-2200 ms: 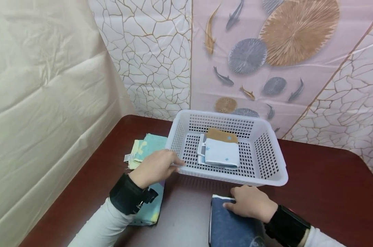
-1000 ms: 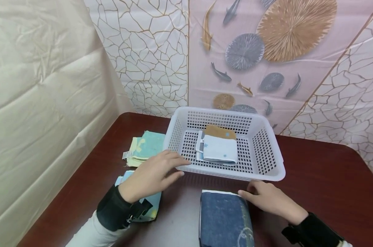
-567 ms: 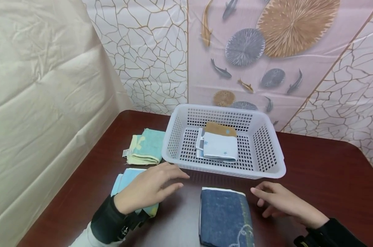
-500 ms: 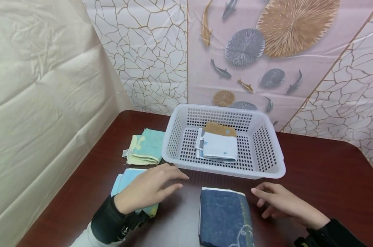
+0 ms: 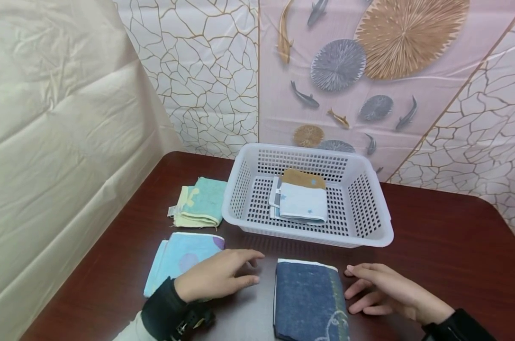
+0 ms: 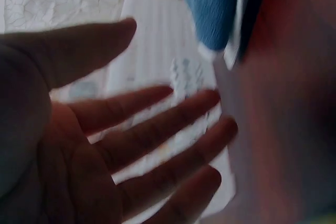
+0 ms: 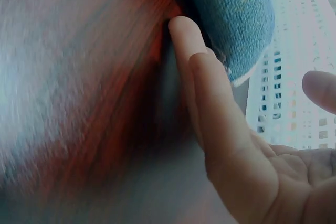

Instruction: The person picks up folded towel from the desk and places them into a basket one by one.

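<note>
A folded dark blue towel (image 5: 310, 298) with a white edge lies at the front middle of the table. My left hand (image 5: 219, 277) hovers to its left, fingers loosely extended and holding nothing. In the left wrist view its fingers (image 6: 157, 135) are spread, with the blue towel (image 6: 212, 9) beyond them. To the towel's right is my right hand (image 5: 393, 291), fingertips right at its side and palm turned inward. The right wrist view shows straight fingers (image 7: 215, 98) beside the towel (image 7: 236, 19). A folded light blue towel (image 5: 180, 251) lies partly behind my left hand.
A white perforated basket (image 5: 308, 239) stands behind the blue towel, holding a folded white and brown towel (image 5: 304, 201). A folded green and yellow towel (image 5: 202, 201) lies at the basket's left. Patterned cloth (image 5: 210, 71) hangs behind the dark red table (image 5: 445, 237).
Both hands have left their earlier places: the left came off the basket rim toward the blue towel, the right let go of the towel's far edge and moved to its right side.
</note>
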A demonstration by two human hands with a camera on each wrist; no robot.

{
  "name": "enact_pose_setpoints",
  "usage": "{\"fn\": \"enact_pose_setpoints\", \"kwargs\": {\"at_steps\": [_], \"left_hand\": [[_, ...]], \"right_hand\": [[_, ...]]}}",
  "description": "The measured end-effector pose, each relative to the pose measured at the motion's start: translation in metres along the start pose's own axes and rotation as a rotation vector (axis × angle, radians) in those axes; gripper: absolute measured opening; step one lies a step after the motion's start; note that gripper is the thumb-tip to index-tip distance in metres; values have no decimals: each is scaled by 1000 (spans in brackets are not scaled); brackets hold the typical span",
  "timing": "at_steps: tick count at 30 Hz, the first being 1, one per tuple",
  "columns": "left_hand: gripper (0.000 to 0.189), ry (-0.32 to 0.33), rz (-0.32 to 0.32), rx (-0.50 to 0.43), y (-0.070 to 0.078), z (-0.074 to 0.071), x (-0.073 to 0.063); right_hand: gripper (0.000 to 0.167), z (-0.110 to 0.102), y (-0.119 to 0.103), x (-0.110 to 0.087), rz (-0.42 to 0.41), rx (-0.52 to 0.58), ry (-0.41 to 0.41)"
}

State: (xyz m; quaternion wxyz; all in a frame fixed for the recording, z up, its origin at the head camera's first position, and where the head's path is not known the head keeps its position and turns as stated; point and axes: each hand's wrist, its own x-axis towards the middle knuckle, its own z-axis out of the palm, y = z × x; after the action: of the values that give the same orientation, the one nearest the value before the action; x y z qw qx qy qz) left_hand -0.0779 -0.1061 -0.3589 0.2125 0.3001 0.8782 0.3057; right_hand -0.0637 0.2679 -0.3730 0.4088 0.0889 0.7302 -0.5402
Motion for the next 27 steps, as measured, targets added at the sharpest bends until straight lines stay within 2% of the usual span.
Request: {"fn": "enact_pose_setpoints", "kwargs": {"at_steps": [5,9,12,15,21,27], "left_hand": [[62,-64,-100,-154,0,11,6],[66,-120,-153,-371,1,13,10],[66,-134,-181,-501,0,13,12],[66,-112,-189,-527,-1,15,15],[63,-15,-237,-544,-1,25,25],[61,9,-287,-627,3,30,30]], "right_hand": [[76,1,4,2,4,69,-67],[76,1,7,3,17,120,-105],[74,0,11,4,11,152,-129],[70,0,14,4,1,189,-155],[68,3,15,6,-10,248,-226],[71,10,17,7,-24,311,-276]]}}
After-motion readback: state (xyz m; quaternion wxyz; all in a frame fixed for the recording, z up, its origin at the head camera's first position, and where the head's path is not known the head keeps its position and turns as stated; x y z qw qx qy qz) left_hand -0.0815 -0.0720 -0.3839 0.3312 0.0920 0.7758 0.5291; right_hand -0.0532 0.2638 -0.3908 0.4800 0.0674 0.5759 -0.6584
